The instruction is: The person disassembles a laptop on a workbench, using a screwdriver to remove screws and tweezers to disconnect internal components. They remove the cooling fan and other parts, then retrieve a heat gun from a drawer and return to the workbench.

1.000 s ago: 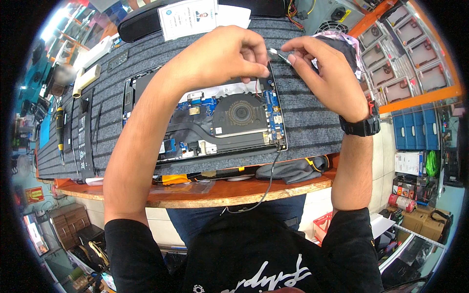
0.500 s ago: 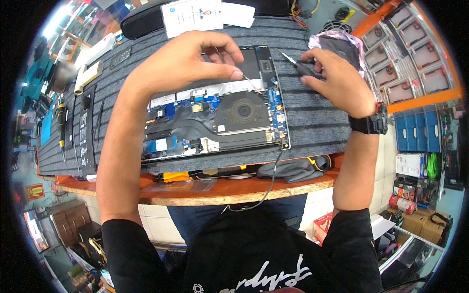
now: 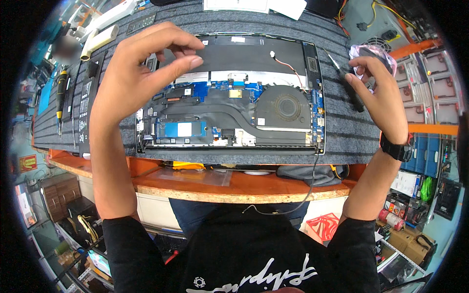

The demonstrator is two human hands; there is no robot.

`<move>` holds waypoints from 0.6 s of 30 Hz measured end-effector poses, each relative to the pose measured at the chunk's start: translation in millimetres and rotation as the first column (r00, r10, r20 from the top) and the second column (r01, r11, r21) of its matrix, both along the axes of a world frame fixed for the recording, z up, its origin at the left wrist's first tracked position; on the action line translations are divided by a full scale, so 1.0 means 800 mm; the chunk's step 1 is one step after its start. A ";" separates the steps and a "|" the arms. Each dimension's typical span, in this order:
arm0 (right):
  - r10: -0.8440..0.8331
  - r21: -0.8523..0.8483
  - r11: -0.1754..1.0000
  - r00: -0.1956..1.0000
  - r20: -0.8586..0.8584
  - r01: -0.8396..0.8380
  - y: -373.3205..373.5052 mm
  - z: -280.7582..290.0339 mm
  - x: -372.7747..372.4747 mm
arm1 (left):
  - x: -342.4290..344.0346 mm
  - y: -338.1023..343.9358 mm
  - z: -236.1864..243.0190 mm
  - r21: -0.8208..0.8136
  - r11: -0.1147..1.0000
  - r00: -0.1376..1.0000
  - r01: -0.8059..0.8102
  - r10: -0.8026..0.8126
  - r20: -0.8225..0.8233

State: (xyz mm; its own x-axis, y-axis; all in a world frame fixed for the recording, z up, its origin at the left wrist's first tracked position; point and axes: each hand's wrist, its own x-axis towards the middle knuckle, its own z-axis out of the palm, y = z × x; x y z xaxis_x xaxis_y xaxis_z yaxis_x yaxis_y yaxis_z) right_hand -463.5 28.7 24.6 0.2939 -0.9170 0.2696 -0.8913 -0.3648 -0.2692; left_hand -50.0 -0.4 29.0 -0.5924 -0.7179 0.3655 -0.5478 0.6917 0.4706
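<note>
Black-handled screwdriver [image 3: 351, 94] lies on grey striped matting [image 3: 349, 139] right of the opened laptop [image 3: 229, 110] on the bench [image 3: 254, 188], the right hand [image 3: 385, 102] loosely open just beside its handle, contact impossible to tell; the left hand [image 3: 134, 73], empty, thumb and fingers parted, hovers above the laptop's upper left corner

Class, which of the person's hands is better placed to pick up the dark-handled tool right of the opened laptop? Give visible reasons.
Right, I'd judge: the right hand is open and very near the dark-handled tool. The left hand, though also open, is at the opposite side of the opened laptop.
</note>
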 end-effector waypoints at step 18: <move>0.273 -0.146 0.958 0.943 0.191 -0.247 0.010 -0.016 0.075 | 0.119 0.051 0.025 0.022 0.804 0.801 -0.594 0.589 0.107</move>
